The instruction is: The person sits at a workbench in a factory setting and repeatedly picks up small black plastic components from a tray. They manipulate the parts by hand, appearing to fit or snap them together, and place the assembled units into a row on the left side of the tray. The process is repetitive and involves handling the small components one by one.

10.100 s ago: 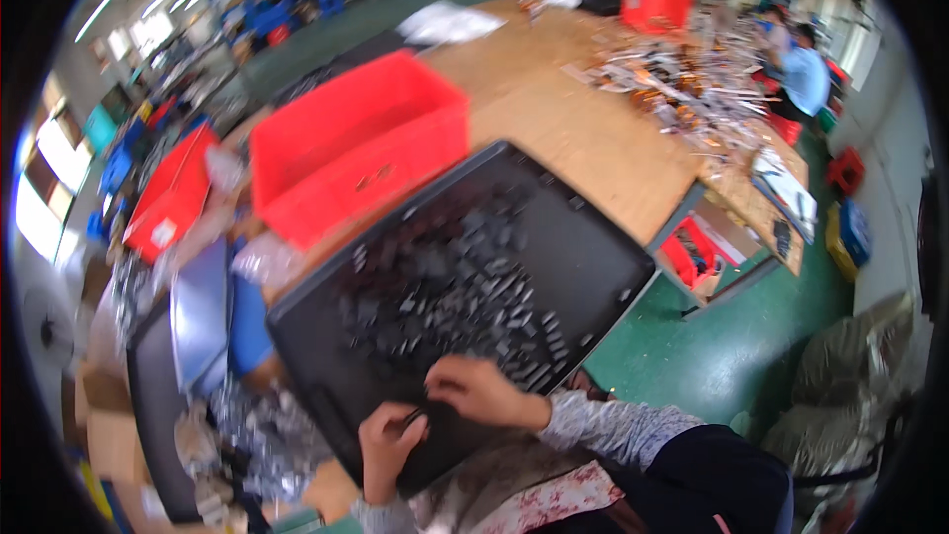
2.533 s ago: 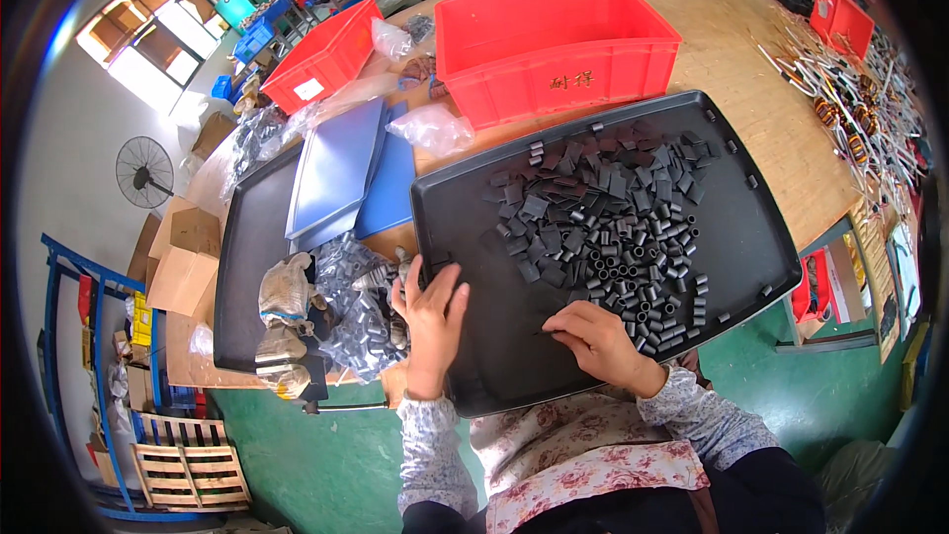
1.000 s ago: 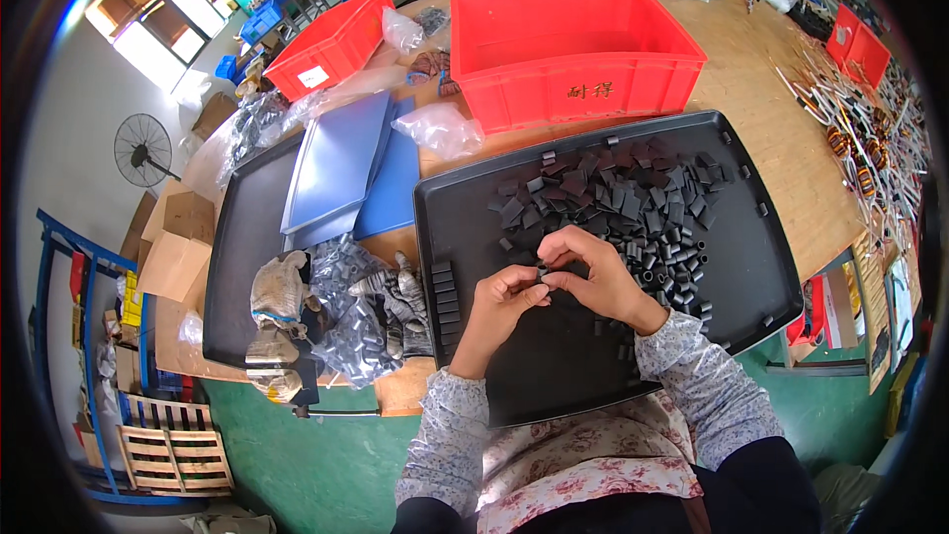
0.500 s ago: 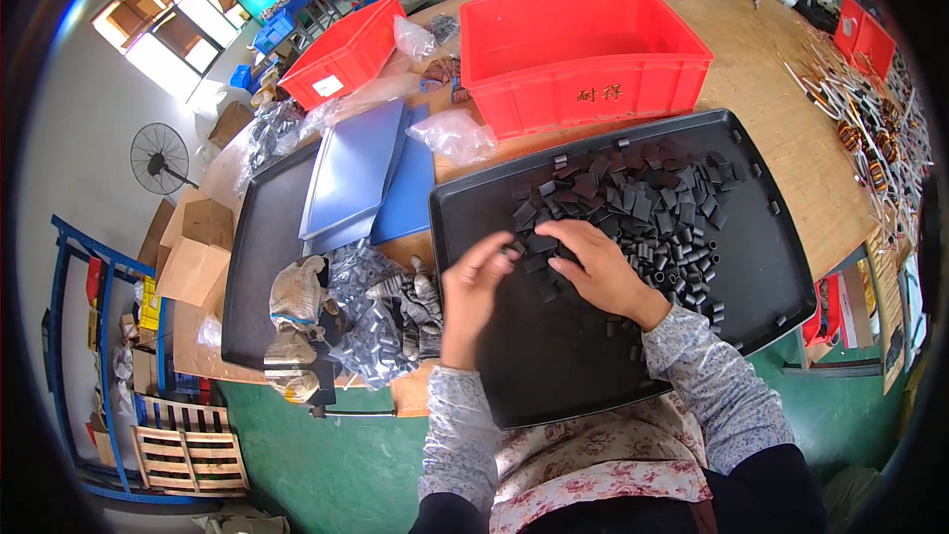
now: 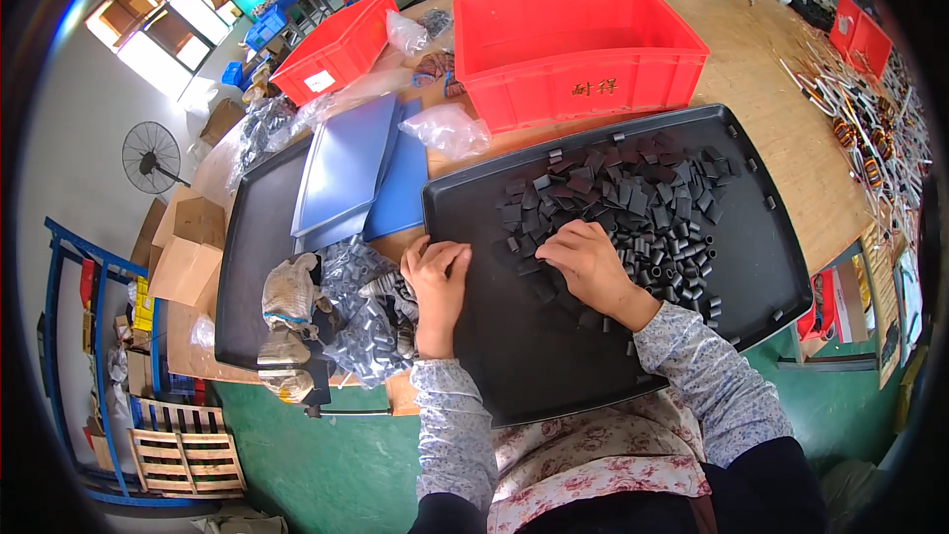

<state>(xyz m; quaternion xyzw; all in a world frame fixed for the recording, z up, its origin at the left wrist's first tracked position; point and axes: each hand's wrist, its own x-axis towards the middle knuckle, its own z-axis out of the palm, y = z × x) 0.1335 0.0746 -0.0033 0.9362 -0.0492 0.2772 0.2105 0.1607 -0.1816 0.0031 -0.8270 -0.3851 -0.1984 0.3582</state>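
A large black tray [image 5: 504,356] lies before me. Flat dark pieces [image 5: 638,193] are heaped in its far middle, with short black tubes [image 5: 677,257] nearer on the right. My right hand [image 5: 596,269] is over the heap's near left edge, thumb and fingers pinched together; whatever they hold is hidden. At the tray's left rim, my left hand [image 5: 435,287] is raised with curled fingers, thumb close to them. I cannot make out what is in it. Beside it are a clear bag of small grey pieces [image 5: 364,341] and a striped glove [image 5: 403,311].
A red bin [image 5: 583,64] stands behind the tray, another red bin [image 5: 336,44] farther left. Blue sheets [image 5: 346,168] overlap a second black tray [image 5: 262,227]. Worn gloves [image 5: 289,297] sit at the left table edge. Bundled wires [image 5: 870,129] lie far right.
My left hand has drawn away leftward from the heap, from beside my right hand to the tray's left rim. My right hand stays near the pieces, its fingertips now pinched closer together.
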